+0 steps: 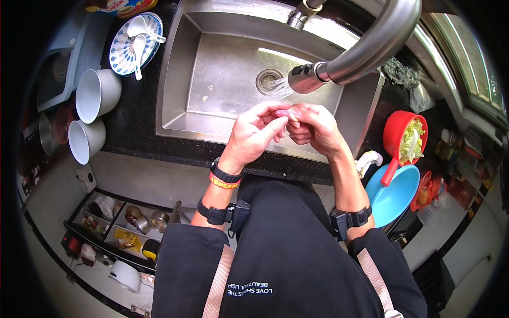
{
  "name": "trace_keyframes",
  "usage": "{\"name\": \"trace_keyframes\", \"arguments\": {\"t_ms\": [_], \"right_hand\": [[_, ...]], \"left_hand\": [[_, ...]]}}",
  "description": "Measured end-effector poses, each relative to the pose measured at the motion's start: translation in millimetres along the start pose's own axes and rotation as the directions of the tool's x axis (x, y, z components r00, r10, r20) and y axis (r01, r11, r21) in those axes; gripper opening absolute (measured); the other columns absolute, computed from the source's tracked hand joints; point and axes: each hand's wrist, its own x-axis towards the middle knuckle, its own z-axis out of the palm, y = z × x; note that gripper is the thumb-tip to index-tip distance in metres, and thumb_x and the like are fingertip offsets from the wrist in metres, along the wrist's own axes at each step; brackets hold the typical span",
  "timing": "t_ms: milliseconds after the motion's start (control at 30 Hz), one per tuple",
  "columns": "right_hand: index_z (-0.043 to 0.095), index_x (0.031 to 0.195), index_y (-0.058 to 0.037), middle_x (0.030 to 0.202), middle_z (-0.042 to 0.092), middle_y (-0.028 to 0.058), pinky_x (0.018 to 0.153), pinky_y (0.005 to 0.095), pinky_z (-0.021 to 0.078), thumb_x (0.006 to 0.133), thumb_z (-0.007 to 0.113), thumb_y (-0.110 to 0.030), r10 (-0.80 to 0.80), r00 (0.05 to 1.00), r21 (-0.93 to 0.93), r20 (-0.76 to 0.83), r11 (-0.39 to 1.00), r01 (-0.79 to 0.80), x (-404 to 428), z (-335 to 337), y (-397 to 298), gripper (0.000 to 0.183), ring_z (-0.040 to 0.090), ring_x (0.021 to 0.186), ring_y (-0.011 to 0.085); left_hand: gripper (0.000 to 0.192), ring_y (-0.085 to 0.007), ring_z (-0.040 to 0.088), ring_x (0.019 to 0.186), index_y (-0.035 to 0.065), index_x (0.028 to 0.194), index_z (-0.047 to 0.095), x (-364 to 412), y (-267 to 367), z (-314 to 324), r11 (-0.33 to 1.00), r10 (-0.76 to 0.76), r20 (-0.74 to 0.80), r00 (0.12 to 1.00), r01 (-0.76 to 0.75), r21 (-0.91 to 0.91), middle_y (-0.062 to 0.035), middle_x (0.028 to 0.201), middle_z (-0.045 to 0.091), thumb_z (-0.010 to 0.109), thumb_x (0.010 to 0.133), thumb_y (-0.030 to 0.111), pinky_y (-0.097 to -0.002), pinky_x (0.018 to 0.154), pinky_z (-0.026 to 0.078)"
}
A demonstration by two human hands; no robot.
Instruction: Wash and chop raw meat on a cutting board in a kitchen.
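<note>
Over the front part of a stainless steel sink (pixel 222 63), my left hand (pixel 254 129) and my right hand (pixel 318 129) meet at the fingertips. Between them they pinch a small pinkish-white piece (pixel 293 113) that looks like a garlic clove; the fingers cover much of it. Just beyond my hands, the head of a metal faucet (pixel 306 78) points down and leftward. A spray of water (pixel 280 88) runs from it towards the drain (pixel 267 79), past my fingers.
Left of the sink stand a patterned plate (pixel 119 51) with two white spoons (pixel 139 45) and two pale bowls (pixel 97 95). On the right, a red pan-shaped container (pixel 391 129) holds leafy greens (pixel 412 141), beside a blue basin (pixel 391 198). A crumpled cloth (pixel 369 161) lies near my right forearm.
</note>
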Motion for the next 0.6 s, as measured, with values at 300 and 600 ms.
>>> {"name": "trace_keyframes", "arguments": {"t_ms": [300, 600], "right_hand": [[0.052, 0.07, -0.0101, 0.063, 0.049, -0.0026, 0.056, 0.0266, 0.0345, 0.097, 0.056, -0.028, -0.184, 0.962, -0.159, -0.2, 0.975, 0.154, 66, -6, 11, 0.032, 0.042, 0.057, 0.0097], [0.058, 0.103, -0.006, 0.093, 0.062, 0.0103, 0.076, 0.0412, 0.0523, 0.097, 0.054, -0.025, -0.137, 0.983, 0.475, -0.125, 0.861, 0.18, 93, -42, 36, 0.021, 0.063, 0.087, 0.027]], "left_hand": [[0.014, -0.0091, 0.061, 0.073, -0.0021, 0.105, 0.059, 35, -24, -13, 0.998, 0.02, -0.211, 0.977, -0.008, 0.058, -0.0055, 0.088, 0.067, 0.061, 0.095, 0.008, -0.0207, 0.063, 0.048], [0.013, -0.0086, 0.055, 0.06, -0.0011, 0.086, 0.061, 61, -42, -28, 0.986, -0.079, -0.364, 0.928, 0.018, -0.169, -0.0053, 0.076, 0.063, 0.065, 0.091, 0.01, -0.0213, 0.053, 0.044]]}}
